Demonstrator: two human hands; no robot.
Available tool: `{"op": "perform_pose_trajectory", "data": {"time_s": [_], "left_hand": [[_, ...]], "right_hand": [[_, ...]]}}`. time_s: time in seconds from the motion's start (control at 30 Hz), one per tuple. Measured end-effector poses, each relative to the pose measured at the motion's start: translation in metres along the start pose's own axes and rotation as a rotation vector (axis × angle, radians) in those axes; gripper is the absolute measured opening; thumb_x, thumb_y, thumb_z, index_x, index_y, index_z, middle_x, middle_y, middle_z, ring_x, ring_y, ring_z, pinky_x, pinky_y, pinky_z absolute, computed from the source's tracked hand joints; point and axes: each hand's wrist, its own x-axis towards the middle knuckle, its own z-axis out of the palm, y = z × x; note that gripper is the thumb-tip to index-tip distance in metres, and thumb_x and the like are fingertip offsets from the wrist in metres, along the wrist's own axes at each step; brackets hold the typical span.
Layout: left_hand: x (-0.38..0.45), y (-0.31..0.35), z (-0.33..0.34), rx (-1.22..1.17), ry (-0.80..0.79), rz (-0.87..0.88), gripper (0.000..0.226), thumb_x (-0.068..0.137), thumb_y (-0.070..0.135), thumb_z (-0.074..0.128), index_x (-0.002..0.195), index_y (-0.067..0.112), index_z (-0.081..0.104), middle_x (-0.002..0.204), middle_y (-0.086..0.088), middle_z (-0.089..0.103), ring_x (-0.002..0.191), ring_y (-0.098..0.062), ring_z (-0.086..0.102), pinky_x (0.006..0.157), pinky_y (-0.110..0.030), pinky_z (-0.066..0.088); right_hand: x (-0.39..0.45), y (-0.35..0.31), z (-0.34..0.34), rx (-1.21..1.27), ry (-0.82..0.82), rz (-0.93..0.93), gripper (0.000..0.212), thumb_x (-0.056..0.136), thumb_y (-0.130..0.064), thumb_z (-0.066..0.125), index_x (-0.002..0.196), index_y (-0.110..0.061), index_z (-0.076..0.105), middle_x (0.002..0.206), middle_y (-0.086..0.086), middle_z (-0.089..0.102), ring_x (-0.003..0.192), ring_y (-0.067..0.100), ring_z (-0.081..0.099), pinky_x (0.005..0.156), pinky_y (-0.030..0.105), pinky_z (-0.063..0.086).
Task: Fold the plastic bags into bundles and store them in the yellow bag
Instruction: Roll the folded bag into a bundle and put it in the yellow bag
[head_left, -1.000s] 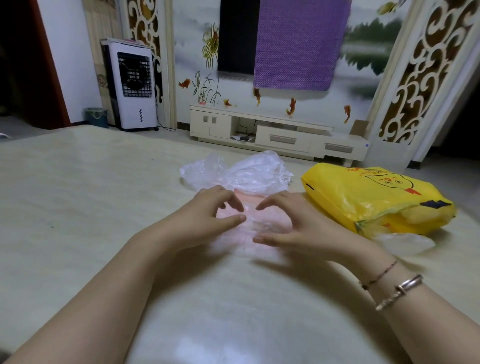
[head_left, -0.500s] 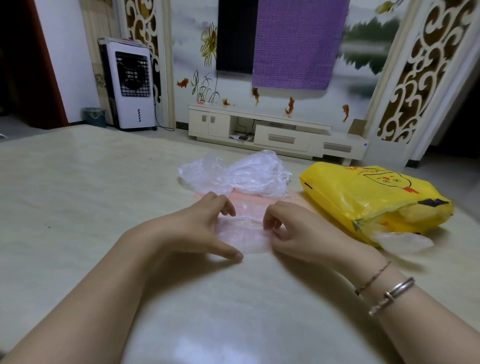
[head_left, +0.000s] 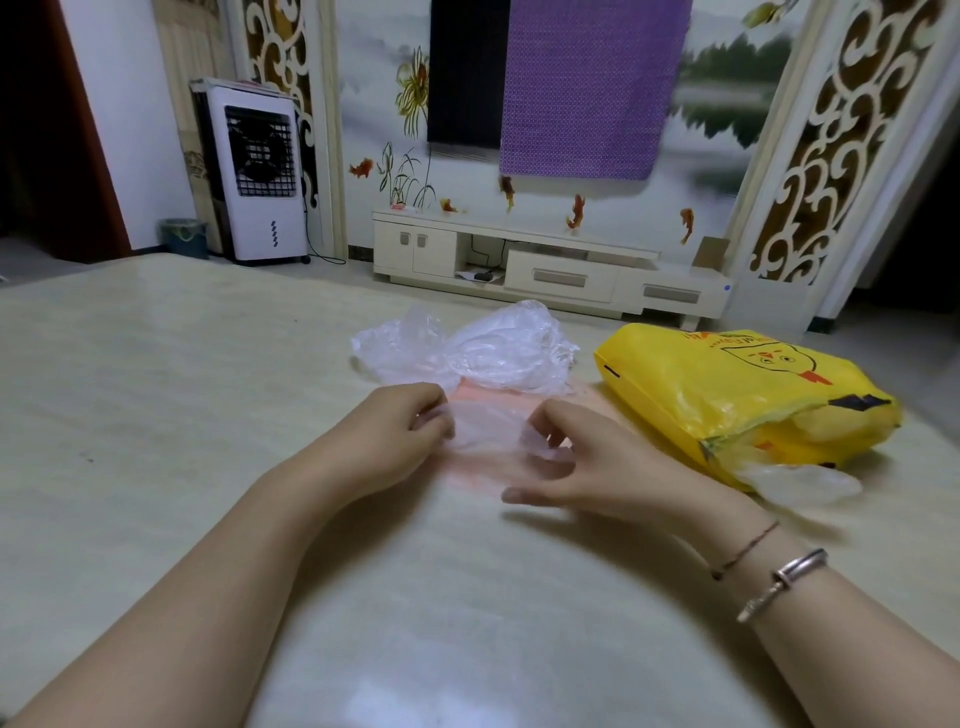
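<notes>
Left hand (head_left: 395, 441) and right hand (head_left: 576, 467), fingers curled, pinch pink plastic bag (head_left: 485, 426).

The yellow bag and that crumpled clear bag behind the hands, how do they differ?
The yellow bag is opaque, printed with a cartoon face, and bulges with contents; the crumpled clear bag is see-through, unprinted, and looks empty. The yellow bag lies on its side to the right, with a clear bag spilling from its mouth; the crumpled clear bag sits loose in the middle. Both are thin plastic, resting untouched on the pale table.
</notes>
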Motion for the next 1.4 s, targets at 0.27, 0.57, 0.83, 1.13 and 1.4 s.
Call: {"op": "perform_pose_trajectory", "data": {"time_s": [0.27, 0.57, 0.83, 1.13, 1.4], "left_hand": [[0.000, 0.006, 0.000, -0.001, 0.062, -0.104, 0.018, 0.094, 0.017, 0.049, 0.082, 0.014, 0.062, 0.082, -0.004, 0.066, 0.077, -0.018, 0.060, 0.071, -0.033, 0.047], [-0.006, 0.010, 0.001, 0.433, 0.187, -0.059, 0.042, 0.089, 0.026, 0.056, 0.129, 0.022, 0.044, 0.121, -0.002, 0.049, 0.111, -0.029, 0.048, 0.089, -0.040, 0.043], [-0.007, 0.015, 0.029, 0.554, -0.215, 0.057, 0.053, 0.104, 0.038, 0.020, 0.155, 0.025, 0.010, 0.163, 0.007, 0.007, 0.150, -0.018, 0.002, 0.120, -0.038, 0.009], [0.002, 0.008, 0.025, 0.508, -0.394, 0.016, 0.056, 0.104, 0.044, 0.019, 0.155, 0.028, 0.002, 0.162, 0.010, -0.005, 0.149, -0.011, -0.005, 0.120, -0.039, 0.001], [0.001, 0.004, 0.019, 0.168, -0.313, -0.010, 0.050, 0.105, 0.039, 0.025, 0.153, 0.026, 0.022, 0.161, 0.009, 0.014, 0.148, -0.008, 0.009, 0.116, -0.025, 0.005]], "right_hand": [[0.008, 0.003, -0.002, 0.214, 0.252, 0.189, 0.032, 0.096, -0.022, 0.050, 0.069, -0.012, 0.063, 0.064, -0.003, 0.063, 0.058, 0.007, 0.058, 0.064, 0.029, 0.046], [0.008, -0.009, 0.014, -0.490, 0.353, 0.241, 0.017, 0.090, -0.024, 0.049, 0.106, -0.017, 0.045, 0.099, 0.003, 0.055, 0.099, 0.027, 0.049, 0.083, 0.040, 0.037], [0.009, -0.016, 0.032, -0.388, -0.027, 0.040, 0.052, 0.103, -0.031, 0.020, 0.153, -0.019, 0.016, 0.162, -0.003, 0.010, 0.148, 0.011, 0.003, 0.120, 0.034, 0.002], [0.015, -0.012, 0.032, -0.336, -0.210, 0.116, 0.055, 0.104, -0.039, 0.018, 0.155, -0.022, 0.003, 0.162, -0.004, -0.003, 0.148, 0.009, -0.004, 0.119, 0.031, 0.001], [0.010, -0.007, 0.024, -0.013, 0.068, 0.161, 0.052, 0.101, -0.039, 0.039, 0.148, -0.016, 0.033, 0.153, -0.001, 0.034, 0.141, 0.013, 0.029, 0.112, 0.021, 0.019]]}}
